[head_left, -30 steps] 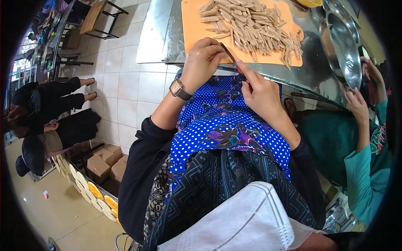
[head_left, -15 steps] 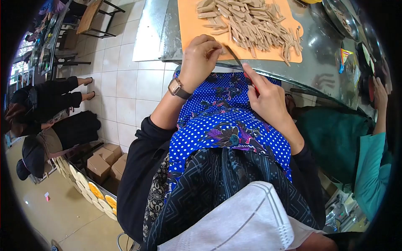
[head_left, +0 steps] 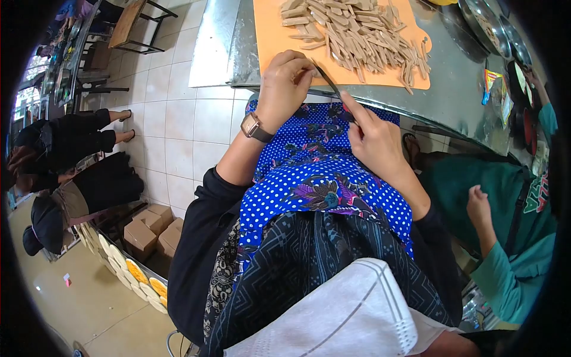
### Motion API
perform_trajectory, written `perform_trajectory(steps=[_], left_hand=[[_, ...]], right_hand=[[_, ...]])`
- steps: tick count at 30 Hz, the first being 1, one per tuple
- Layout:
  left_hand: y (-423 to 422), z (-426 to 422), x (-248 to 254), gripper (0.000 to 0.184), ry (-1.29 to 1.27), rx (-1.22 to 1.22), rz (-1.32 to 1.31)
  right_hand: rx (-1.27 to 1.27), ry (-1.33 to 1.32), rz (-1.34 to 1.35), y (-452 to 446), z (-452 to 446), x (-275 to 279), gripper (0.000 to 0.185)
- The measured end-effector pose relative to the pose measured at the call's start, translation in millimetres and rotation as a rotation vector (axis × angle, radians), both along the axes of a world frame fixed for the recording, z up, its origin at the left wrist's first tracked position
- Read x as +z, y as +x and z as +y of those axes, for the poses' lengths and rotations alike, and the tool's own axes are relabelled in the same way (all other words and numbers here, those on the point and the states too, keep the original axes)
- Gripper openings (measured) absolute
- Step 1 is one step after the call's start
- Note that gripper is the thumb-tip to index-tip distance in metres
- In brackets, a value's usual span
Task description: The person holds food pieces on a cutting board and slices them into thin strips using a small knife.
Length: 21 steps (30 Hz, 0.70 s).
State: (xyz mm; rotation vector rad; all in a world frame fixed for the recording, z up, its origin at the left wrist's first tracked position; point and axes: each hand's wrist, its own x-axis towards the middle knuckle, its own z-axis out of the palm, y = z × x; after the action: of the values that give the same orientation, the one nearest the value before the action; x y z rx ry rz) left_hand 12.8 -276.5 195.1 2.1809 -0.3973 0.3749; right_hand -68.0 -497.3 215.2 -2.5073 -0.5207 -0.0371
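Observation:
My left hand [head_left: 288,80], with a watch on its wrist, is raised at the near edge of an orange cutting board [head_left: 276,41]. Its fingers are pinched together, and whatever they hold is too small to make out. My right hand [head_left: 376,135] grips the handle of a knife [head_left: 329,80], index finger stretched along it. The dark blade points up and left, its tip beside my left fingertips. A heap of light brown strips [head_left: 354,35] lies on the board, beyond both hands.
Metal bowls [head_left: 485,27] and a colourful packet [head_left: 490,83] are on the metal table [head_left: 443,98]. At the right a person in green sleeves has one hand [head_left: 479,205] low. Other people, a wooden bench [head_left: 131,27] and cardboard boxes [head_left: 141,235] are at the left.
The knife and my right hand have shifted slightly; my left hand stays pinched. The large metal bowl has moved back from the table's right edge, and the neighbour's hand has dropped away from it.

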Motion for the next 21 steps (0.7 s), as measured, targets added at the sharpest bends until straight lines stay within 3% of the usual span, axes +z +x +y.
perform_trajectory(steps=[4, 11, 16, 21], left_hand=[[-2, 0, -1, 0.008, -0.007, -0.008, -0.005], [-2, -2, -5, 0.007, -0.042, 0.013, -0.016], [-2, -2, -8, 0.007, 0.003, -0.008, -0.056], [-2, -4, -4, 0.007, 0.005, 0.026, -0.085]], right_hand=[[-0.002, 0.1, -0.077, 2, -4, 2, 0.066], [0.014, 0.028, 0.003, 17, 15, 1, 0.065], [0.051, 0.067, -0.1, 30, 23, -11, 0.066], [0.029, 0.092, -0.013, 3, 1, -1, 0.066]])
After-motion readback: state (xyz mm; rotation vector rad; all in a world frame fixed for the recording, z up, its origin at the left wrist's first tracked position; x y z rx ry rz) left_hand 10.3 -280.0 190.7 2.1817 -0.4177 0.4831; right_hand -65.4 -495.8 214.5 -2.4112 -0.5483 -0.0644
